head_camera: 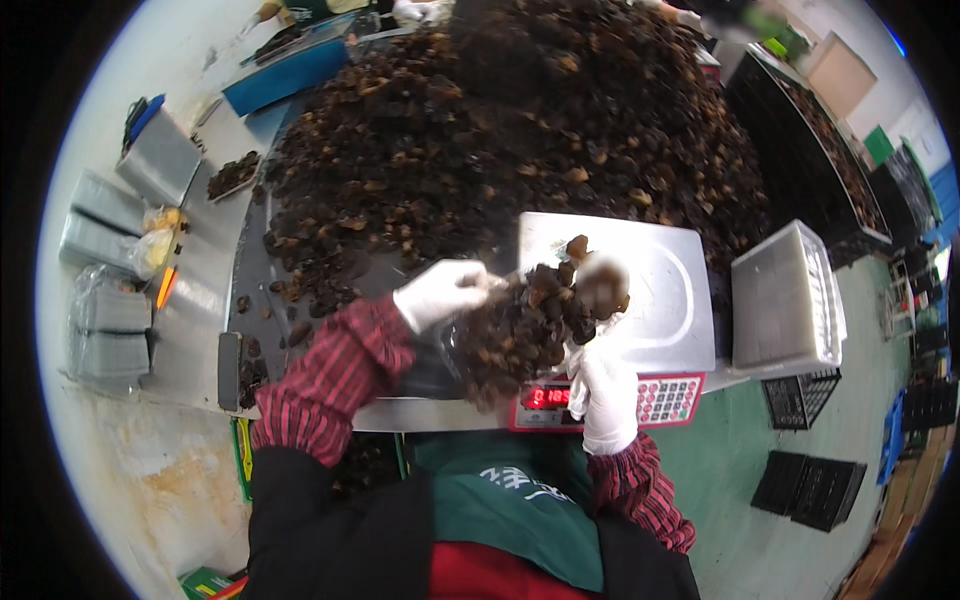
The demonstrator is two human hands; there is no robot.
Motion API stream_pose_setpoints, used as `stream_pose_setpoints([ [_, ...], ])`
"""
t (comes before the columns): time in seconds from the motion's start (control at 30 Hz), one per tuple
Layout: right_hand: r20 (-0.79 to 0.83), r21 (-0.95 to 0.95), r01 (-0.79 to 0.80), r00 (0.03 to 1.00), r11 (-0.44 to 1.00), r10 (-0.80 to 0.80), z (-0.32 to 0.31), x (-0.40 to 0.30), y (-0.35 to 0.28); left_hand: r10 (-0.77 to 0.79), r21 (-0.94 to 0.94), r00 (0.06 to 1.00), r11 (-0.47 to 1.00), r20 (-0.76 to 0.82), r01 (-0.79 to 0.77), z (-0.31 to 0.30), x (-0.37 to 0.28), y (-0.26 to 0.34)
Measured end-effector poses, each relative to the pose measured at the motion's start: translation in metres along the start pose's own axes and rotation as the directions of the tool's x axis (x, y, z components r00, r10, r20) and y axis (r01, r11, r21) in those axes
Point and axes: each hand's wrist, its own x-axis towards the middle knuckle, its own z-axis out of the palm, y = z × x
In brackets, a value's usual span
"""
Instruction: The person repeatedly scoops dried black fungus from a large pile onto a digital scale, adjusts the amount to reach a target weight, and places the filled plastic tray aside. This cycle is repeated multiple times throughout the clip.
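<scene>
Both my hands wear white gloves. My left hand [448, 291] has its fingers closed at the left rim of a clear plastic tray or bag filled with dark brown dried fungus pieces [510, 337]; the container is blurred. My right hand [604, 390] is at the right side of the same filled container, in front of the scale, and its fingers are partly hidden. More pieces lie in a clump over the left part of the steel pan [660, 300] of a digital scale. The scale's red front panel [667, 397] has a lit display and keys.
A large heap of dark fungus [480, 142] covers the table behind. Stacked clear plastic trays [784, 300] stand right of the scale. At left are wrapped tray stacks [112, 330], an orange cutter [166, 286] and a dark phone-like object [229, 371]. Co-workers' gloved hands [424, 11] show at the top.
</scene>
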Motion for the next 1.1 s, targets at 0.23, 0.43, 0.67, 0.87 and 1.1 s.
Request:
stream_pose_setpoints([
  [0.23,0.255,-0.2,-0.062,0.96,0.978,0.113,0.06,0.013,-0.002,-0.086,-0.602,0.864,0.751,-0.496,-0.271,0.008,-0.112,-0.043],
  [0.43,0.379,-0.257,-0.077,0.909,0.963,0.174,0.109,0.02,0.005,-0.278,-0.572,0.565,0.688,-0.777,-0.447,-0.055,-0.192,-0.044],
  [0.67,0.344,-0.353,-0.038,0.924,0.935,0.168,0.118,0.027,0.004,-0.212,-0.258,0.147,0.768,-0.966,-0.586,-0.22,-0.299,-0.145],
  [0.87,0.273,-0.399,-0.025,0.951,0.917,0.144,0.121,0.036,-0.001,-0.098,-0.004,-0.185,0.892,-0.978,-0.452,-0.338,-0.332,-0.198],
  [1.1,0.165,-0.412,-0.041,0.979,0.91,0.118,0.124,0.051,-0.008,-0.085,0.051,-0.479,0.964,-0.874,-0.262,-0.446,-0.359,-0.279],
])
